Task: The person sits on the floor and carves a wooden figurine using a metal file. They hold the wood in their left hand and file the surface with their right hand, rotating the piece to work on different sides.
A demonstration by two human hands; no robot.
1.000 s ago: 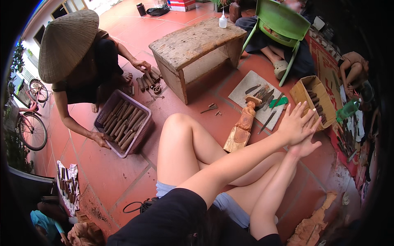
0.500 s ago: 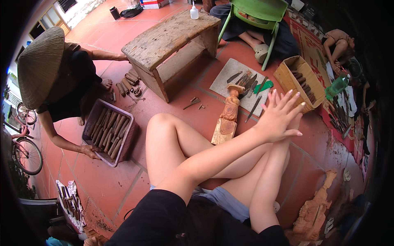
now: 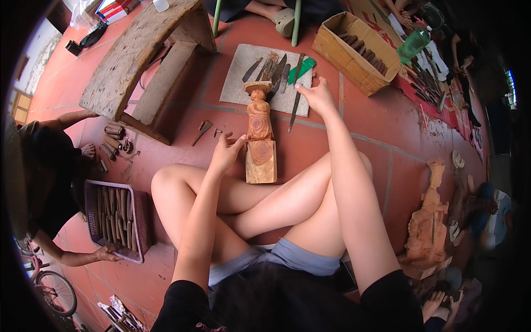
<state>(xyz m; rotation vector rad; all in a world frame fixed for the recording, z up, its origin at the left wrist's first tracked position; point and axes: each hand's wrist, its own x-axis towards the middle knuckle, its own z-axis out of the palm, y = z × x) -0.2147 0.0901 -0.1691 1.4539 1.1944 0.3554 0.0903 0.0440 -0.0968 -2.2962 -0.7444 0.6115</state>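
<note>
Left hand (image 3: 222, 157) and right hand (image 3: 319, 99) just split up, now either side of the carved figure (image 3: 260, 124), right one by a dark tool (image 3: 295, 108); both grips spread, so seemingly free.

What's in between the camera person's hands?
Between the left hand and the right hand lie the carved wooden figure, then a thin dark tool across the edge of the pale mat; the head view shows this.

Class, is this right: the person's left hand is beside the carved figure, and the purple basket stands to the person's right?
Not quite: the head view shows the purple basket standing to the person's left. The left hand is beside the carved figure, as stated.
</note>
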